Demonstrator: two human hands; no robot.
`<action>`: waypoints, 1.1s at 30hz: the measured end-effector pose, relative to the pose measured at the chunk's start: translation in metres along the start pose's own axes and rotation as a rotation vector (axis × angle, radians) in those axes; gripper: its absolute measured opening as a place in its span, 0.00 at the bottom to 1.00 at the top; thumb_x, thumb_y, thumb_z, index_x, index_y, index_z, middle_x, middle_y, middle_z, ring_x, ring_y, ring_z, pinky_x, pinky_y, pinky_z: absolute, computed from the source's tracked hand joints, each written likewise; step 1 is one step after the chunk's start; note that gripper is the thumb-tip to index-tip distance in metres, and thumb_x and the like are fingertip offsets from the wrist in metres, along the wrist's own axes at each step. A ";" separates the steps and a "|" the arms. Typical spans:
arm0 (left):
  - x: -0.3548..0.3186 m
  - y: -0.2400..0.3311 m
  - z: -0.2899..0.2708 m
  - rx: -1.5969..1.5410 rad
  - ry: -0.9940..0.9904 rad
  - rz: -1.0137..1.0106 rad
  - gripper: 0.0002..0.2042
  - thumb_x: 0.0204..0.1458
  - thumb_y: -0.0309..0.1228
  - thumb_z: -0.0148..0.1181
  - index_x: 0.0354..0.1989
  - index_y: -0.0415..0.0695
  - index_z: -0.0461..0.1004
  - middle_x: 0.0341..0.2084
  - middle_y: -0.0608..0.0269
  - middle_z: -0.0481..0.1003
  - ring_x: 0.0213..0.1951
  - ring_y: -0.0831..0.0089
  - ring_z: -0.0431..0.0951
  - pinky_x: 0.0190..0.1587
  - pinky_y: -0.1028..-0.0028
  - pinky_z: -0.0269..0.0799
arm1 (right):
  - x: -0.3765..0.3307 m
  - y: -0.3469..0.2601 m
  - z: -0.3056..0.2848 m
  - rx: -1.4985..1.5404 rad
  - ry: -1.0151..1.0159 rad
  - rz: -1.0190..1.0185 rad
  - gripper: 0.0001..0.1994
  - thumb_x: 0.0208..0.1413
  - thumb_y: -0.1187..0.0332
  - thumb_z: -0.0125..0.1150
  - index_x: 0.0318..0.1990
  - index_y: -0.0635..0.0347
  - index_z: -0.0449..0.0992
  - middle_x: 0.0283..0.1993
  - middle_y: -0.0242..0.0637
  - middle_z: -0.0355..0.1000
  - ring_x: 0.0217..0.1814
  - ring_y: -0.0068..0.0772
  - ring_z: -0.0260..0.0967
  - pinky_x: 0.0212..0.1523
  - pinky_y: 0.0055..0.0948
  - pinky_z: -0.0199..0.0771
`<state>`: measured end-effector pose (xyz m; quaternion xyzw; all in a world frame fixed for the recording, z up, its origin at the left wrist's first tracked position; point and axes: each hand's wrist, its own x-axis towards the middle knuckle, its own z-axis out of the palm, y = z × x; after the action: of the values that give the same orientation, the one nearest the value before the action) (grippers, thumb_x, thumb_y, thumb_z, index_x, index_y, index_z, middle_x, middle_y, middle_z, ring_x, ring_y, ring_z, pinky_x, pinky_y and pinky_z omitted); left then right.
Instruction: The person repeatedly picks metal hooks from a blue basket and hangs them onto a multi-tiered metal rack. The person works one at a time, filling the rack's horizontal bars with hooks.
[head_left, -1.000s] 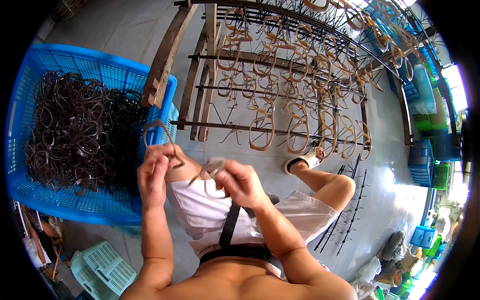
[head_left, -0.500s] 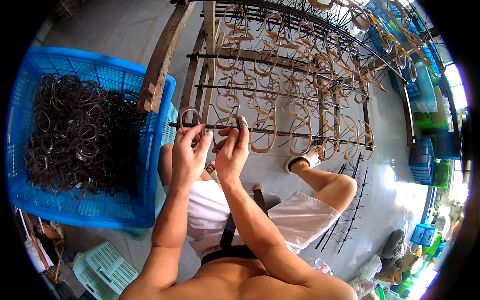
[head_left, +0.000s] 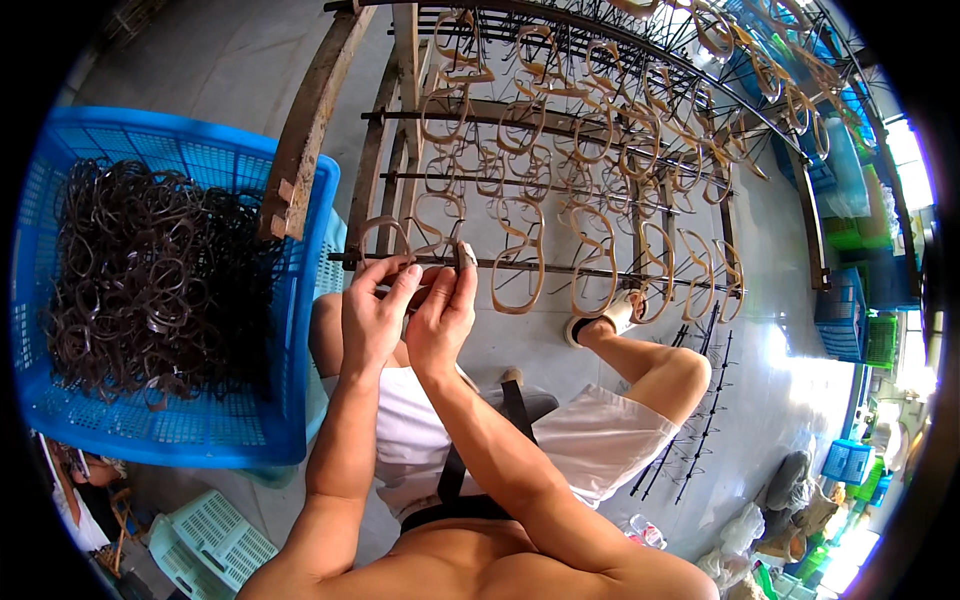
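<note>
My left hand is closed in a pinch at the left end of a dark rod, on a brown eyeglass frame. One rim of that frame rises above my fingers; its lower part is hidden by them. Close beside it, my right hand has its fingers bent around the lower part of another eyeglass frame, which shows above the rod. White wrapping covers one of its fingertips. Further right along the same rod hang several light brown eyeglass frames.
A blue basket heaped with dark eyeglass frames stands at left. A rack with wooden posts and more hung rods rises ahead. Bare hooked rods lie on the floor at right. A pale green basket is at lower left.
Both hands have shifted slightly left and down relative to the view, staying at the rod's left end. The rack also sits slightly further left in the picture.
</note>
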<state>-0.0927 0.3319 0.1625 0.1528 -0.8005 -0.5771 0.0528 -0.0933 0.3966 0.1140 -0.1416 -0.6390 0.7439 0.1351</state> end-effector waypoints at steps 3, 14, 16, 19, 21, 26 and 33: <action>0.000 0.006 0.000 0.089 -0.007 -0.004 0.12 0.51 0.33 0.60 0.37 0.36 0.76 0.30 0.58 0.74 0.34 0.70 0.75 0.39 0.75 0.69 | 0.001 0.007 0.008 -0.014 0.108 -0.024 0.12 0.63 0.70 0.42 0.52 0.62 0.61 0.23 0.31 0.68 0.22 0.19 0.62 0.21 0.22 0.64; 0.007 -0.038 0.008 -0.050 0.028 0.158 0.12 0.53 0.33 0.57 0.37 0.36 0.75 0.31 0.56 0.74 0.34 0.68 0.75 0.38 0.74 0.70 | 0.003 0.000 0.004 -0.163 0.045 -0.013 0.11 0.62 0.71 0.44 0.50 0.63 0.64 0.21 0.36 0.69 0.19 0.27 0.64 0.21 0.28 0.66; 0.007 -0.040 0.007 -0.084 0.027 0.181 0.12 0.54 0.33 0.56 0.37 0.35 0.75 0.31 0.56 0.74 0.33 0.69 0.75 0.37 0.75 0.70 | 0.003 0.003 0.003 -0.156 0.002 -0.047 0.10 0.61 0.72 0.45 0.48 0.64 0.65 0.20 0.35 0.68 0.16 0.27 0.61 0.19 0.29 0.65; -0.002 -0.001 -0.003 -0.065 -0.017 -0.047 0.14 0.56 0.35 0.52 0.39 0.36 0.76 0.30 0.60 0.77 0.34 0.74 0.76 0.36 0.78 0.69 | 0.003 -0.001 -0.002 -0.113 -0.099 -0.031 0.11 0.61 0.72 0.45 0.50 0.64 0.65 0.21 0.36 0.68 0.16 0.27 0.61 0.19 0.29 0.65; -0.002 -0.002 -0.008 -0.193 -0.047 -0.145 0.13 0.56 0.35 0.51 0.39 0.38 0.77 0.30 0.63 0.77 0.34 0.78 0.74 0.36 0.81 0.66 | 0.001 0.001 -0.002 -0.197 -0.141 -0.099 0.14 0.61 0.73 0.44 0.54 0.63 0.63 0.24 0.40 0.71 0.19 0.31 0.68 0.20 0.28 0.69; 0.005 -0.031 -0.007 -0.478 -0.045 -0.243 0.11 0.55 0.33 0.53 0.37 0.38 0.77 0.29 0.66 0.76 0.31 0.80 0.72 0.36 0.81 0.66 | -0.001 0.002 -0.002 -0.334 -0.173 -0.197 0.18 0.61 0.74 0.44 0.58 0.61 0.60 0.28 0.44 0.74 0.26 0.37 0.74 0.23 0.30 0.73; 0.009 -0.032 -0.003 -0.711 -0.048 -0.336 0.10 0.54 0.32 0.55 0.37 0.38 0.75 0.25 0.68 0.74 0.26 0.83 0.70 0.30 0.82 0.66 | 0.001 0.002 -0.007 -0.321 -0.193 -0.157 0.19 0.60 0.74 0.45 0.59 0.62 0.58 0.26 0.42 0.73 0.22 0.35 0.72 0.22 0.30 0.71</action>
<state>-0.0947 0.3171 0.1330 0.2405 -0.5153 -0.8225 -0.0116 -0.0920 0.4033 0.1108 -0.0389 -0.7683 0.6300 0.1066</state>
